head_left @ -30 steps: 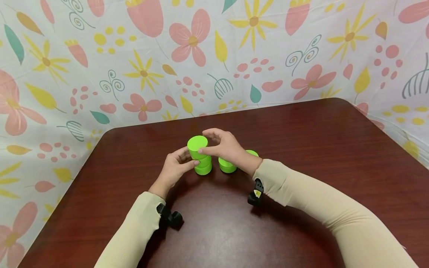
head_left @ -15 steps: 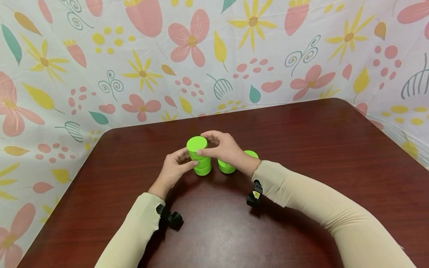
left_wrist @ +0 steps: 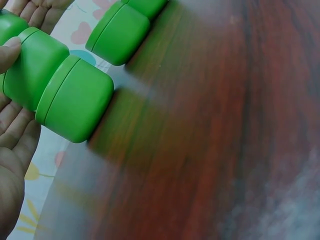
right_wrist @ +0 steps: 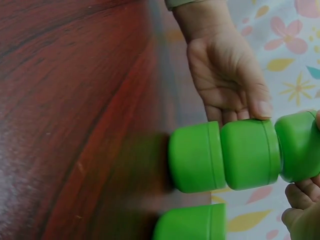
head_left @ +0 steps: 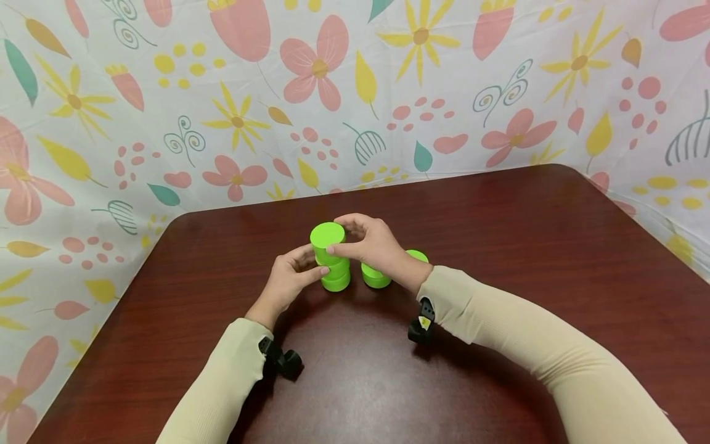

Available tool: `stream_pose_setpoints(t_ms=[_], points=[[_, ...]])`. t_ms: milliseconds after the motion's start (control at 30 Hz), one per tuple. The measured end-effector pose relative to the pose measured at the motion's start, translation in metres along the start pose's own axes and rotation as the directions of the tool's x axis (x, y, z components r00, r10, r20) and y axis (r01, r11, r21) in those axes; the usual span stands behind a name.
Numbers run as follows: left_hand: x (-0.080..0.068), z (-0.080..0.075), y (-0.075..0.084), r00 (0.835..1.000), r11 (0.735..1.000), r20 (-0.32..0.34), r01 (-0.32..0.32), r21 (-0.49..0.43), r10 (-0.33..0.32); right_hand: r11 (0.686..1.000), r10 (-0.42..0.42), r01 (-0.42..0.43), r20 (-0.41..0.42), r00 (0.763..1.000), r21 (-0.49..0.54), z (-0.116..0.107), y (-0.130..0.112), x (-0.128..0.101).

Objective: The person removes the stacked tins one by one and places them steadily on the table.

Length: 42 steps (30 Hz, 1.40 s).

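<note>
Your right hand (head_left: 373,244) pinches the top green jar (head_left: 327,242) of a three-jar stack (head_left: 333,265) standing mid-worktop (head_left: 499,246), while your left hand (head_left: 288,280) steadies the middle jar (right_wrist: 247,152) with thumb and curled fingers (head_left: 307,271), beside two more green jars (head_left: 375,275).

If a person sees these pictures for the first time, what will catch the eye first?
The bright green stack of jars at the middle of the dark red table stands out most. The left hand holds its lower part and the right hand grips the top jar. Behind the table hangs a flowered cloth.
</note>
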<state>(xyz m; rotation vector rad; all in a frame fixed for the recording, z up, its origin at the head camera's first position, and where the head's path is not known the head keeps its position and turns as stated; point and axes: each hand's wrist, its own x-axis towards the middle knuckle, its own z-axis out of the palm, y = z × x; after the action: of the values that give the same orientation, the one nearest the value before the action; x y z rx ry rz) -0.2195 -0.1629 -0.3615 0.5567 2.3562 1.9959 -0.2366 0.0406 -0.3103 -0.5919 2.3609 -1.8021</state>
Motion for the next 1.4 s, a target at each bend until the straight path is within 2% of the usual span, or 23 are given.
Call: stream_pose_setpoints(t_ms=[367, 567, 967, 1200, 1400], points=[[0.001, -0.001, -0.002, 1.000, 1.000, -0.015, -0.001, -0.006, 0.001, 1.000, -0.006, 0.007, -0.061, 0.998, 0.028, -0.016, -0.012, 0.001], [0.001, -0.002, -0.002, 1.000, 1.000, -0.020, 0.003, -0.006, -0.003, 1.000, 0.004, -0.003, -0.096, 0.995, 0.007, -0.028, -0.013, -0.004], [0.002, -0.002, -0.002, 1.000, 1.000, 0.001, 0.003, -0.003, -0.003, 0.999, 0.024, -0.020, -0.169, 0.985, 0.026, -0.054, -0.003, -0.017], [0.003, -0.003, -0.003, 1.000, 1.000, 0.005, 0.012, 0.003, -0.012, 0.994, 0.031, -0.012, -0.171, 0.985, 0.110, -0.065, 0.002, -0.023], [0.003, -0.003, -0.002, 1.000, 1.000, 0.011, 0.013, 0.003, -0.013, 0.994, 0.029, -0.009, -0.187, 0.982, 0.108, -0.072, 0.003, -0.028]])
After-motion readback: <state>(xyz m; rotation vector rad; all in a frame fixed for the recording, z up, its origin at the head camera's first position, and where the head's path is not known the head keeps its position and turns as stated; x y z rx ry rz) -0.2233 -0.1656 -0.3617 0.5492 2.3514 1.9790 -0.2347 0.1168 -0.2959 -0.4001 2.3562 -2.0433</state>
